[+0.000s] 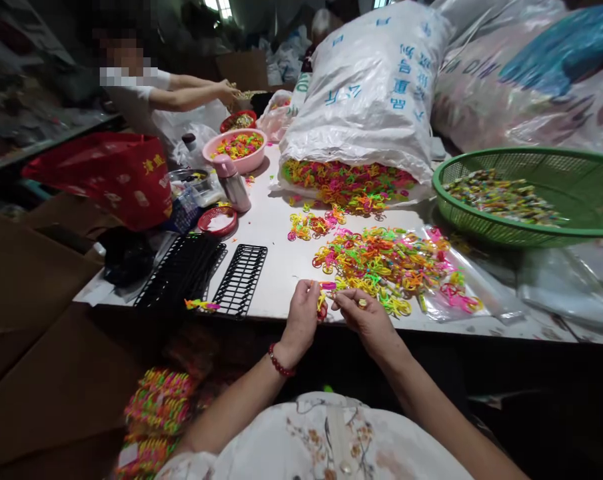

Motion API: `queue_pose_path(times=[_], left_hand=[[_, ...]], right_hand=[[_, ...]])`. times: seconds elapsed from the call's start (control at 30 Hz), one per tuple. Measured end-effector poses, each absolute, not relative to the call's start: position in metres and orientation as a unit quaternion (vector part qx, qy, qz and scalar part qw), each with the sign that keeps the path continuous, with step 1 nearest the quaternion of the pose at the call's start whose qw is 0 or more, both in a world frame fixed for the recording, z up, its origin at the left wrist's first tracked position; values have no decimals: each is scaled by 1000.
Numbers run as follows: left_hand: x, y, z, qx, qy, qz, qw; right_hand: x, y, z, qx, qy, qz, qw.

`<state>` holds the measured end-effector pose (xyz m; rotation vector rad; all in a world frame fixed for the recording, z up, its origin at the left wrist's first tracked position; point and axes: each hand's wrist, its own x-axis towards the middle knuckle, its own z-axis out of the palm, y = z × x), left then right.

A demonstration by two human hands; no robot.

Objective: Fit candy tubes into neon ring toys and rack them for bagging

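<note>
At the table's front edge, my left hand (302, 315) is closed around small colourful plastic pieces (327, 286), with pink, yellow and red parts showing past the fingers. Close beside it, my right hand (365, 319) is pinched at the fingertips, almost touching those pieces; what it grips is too small to name. A ring is on one of its fingers. Just beyond both hands spreads a loose pile of bright plastic pieces (381, 257). A black plastic grid rack (241, 277) lies left of my hands, near a stack of similar racks (178, 270).
A big white sack (366, 87) spills more pieces at the back. Right of it stands a green basket (531, 230) of small wrapped items. A metal flask (234, 187), red basket (216, 230) and pink basin (258, 152) are left. Another person (141, 100) works far left.
</note>
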<state>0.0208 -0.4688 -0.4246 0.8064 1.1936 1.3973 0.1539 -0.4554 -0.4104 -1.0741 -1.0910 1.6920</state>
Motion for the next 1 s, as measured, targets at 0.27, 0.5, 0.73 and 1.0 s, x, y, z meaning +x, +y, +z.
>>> queue_pose_path(times=[0.27, 0.5, 0.73, 1.0], left_hand=[[21, -469, -422, 361, 516, 562, 537], [21, -468, -427, 359, 514, 561, 540], [16, -465, -421, 340, 508, 532, 586], [17, -455, -420, 411, 563, 519, 495]], right_hand=[[155, -456, -416, -446, -442, 653, 423], [157, -453, -418, -434, -452, 662, 411], [162, -455, -415, -423, -581, 559, 414], [156, -460, -407, -402, -696, 424, 418]])
